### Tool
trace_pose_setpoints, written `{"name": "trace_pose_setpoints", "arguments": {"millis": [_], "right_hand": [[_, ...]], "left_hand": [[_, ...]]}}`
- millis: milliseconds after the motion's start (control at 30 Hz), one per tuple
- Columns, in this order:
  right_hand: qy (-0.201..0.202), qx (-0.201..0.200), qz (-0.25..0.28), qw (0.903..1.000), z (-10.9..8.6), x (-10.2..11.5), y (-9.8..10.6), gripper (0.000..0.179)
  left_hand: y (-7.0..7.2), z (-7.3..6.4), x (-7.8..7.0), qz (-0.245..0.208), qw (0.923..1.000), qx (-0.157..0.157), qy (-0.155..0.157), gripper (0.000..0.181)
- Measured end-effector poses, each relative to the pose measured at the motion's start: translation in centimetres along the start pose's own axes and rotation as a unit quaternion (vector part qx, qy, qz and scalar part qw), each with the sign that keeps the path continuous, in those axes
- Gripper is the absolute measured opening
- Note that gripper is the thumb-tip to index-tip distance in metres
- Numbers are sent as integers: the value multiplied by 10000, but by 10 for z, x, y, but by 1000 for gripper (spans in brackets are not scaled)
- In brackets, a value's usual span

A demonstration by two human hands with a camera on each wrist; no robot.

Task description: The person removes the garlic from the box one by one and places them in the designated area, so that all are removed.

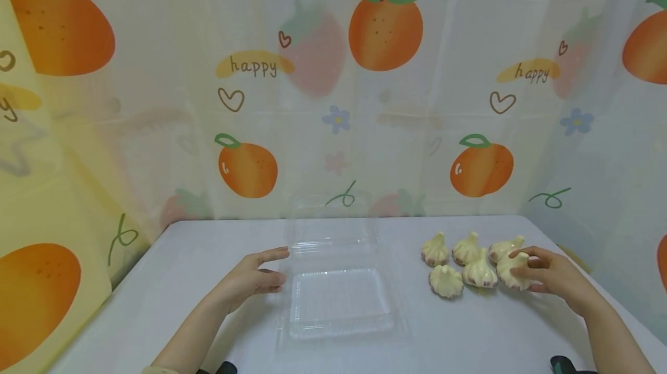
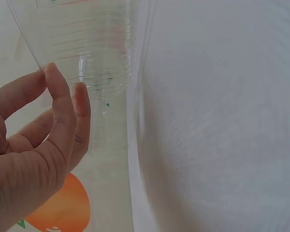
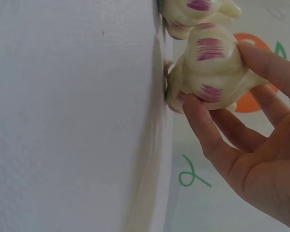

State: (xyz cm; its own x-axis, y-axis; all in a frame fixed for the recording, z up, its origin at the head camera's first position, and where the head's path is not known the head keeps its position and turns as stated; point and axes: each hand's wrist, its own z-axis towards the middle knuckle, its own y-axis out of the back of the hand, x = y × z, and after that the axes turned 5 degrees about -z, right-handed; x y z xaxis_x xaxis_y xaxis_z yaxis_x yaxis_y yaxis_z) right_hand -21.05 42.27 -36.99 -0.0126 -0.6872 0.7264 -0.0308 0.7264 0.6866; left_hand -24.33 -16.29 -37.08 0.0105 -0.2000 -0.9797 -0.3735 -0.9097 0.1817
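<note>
My right hand pinches a pale garlic bulb between thumb and fingers; in the right wrist view this bulb shows purple streaks. Several more garlic bulbs sit to its left on the table, close together. A clear plastic box lies with its lid folded back, away from me. My left hand is at the box's left side, index finger and thumb apart, fingertips right at the edge near the hinge. From the left wrist view, the fingertips overlap the clear plastic.
The white table reaches back to a curtain printed with oranges. Two dark objects poke in at the bottom edge, one near the left forearm, the other near the right forearm.
</note>
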Motion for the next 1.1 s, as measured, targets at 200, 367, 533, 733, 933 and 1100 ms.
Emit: {"name": "trace_pose_setpoints", "arguments": {"millis": [200, 367, 533, 733, 933, 1100], "right_hand": [[-222, 130, 25, 9997, 0, -1, 0, 27], [-386, 226, -101, 9989, 3, -4, 1, 45], [-466, 306, -224, 9982, 4, -6, 1, 56], [-469, 302, -362, 9978, 4, -5, 0, 60], [-507, 280, -500, 9971, 5, -4, 0, 61], [-468, 307, -440, 9975, 4, -5, -1, 56]], "left_hand": [[1, 0, 0, -9, 10000, 22, -5, 67], [1, 0, 0, -35, 10000, 20, 23, 67], [0, -1, -1, -27, 10000, 9, 14, 67], [0, -1, -2, -13, 10000, -3, 31, 67], [1, -1, -2, -26, 10000, -16, 34, 66], [1, -1, -1, -41, 10000, -30, 42, 66]]}}
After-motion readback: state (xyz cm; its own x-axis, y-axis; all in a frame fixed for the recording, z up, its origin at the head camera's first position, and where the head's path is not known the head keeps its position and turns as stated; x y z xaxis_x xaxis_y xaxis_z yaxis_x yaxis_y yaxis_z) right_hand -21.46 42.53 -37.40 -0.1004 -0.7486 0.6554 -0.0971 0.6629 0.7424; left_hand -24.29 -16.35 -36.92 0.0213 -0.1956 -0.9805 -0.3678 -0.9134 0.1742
